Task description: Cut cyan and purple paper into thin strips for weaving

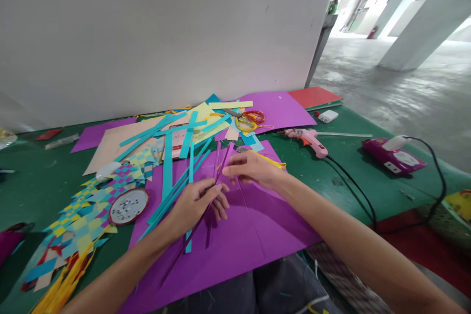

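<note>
Over a large purple paper sheet (235, 250), both my hands are on a narrow purple paper strip (226, 154) that slants from upper right to lower left. My left hand (196, 203) is closed around the strip near its middle, with some fingers curled underneath. Thumb and fingers of my right hand (253, 168) pinch it nearer the upper end. Another thin purple strip stands close behind the fingers; whether it is held too, I cannot tell. Several teal paper strips (167, 171) lie beside and partly under my left hand.
Left are woven paper pieces (83, 221), a round dish (128, 206) of small dark-and-white bits and yellow strands (68, 279). Scissors (245, 118) lie at the back. A pink glue gun (307, 141) and a corded purple power block (393, 156) are on the right. A white panel (158, 34) stands behind.
</note>
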`<control>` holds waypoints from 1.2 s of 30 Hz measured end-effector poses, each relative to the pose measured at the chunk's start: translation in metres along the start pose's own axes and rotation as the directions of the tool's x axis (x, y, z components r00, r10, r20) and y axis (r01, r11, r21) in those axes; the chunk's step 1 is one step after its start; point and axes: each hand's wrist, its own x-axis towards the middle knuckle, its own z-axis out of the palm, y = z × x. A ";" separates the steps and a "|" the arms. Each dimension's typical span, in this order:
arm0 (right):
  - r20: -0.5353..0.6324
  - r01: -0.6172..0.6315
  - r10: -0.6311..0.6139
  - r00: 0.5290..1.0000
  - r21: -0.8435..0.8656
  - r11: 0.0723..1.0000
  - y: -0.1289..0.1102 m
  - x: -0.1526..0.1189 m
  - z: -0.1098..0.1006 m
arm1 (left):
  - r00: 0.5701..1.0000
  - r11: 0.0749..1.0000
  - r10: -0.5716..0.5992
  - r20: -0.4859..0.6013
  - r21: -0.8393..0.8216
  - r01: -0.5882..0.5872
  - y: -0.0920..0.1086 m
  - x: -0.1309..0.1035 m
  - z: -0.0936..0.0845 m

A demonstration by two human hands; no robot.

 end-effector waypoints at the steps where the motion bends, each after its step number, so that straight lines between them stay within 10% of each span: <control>1: 0.043 -0.006 0.007 0.999 -0.021 1.000 0.001 0.000 0.002 | 1.000 1.000 0.000 0.004 0.001 0.000 0.000 0.000 0.000; 36: 0.035 -0.061 0.062 0.997 -0.019 0.998 0.001 -0.001 0.000 | 0.999 1.000 -0.006 0.040 0.006 0.006 -0.003 -0.001 0.000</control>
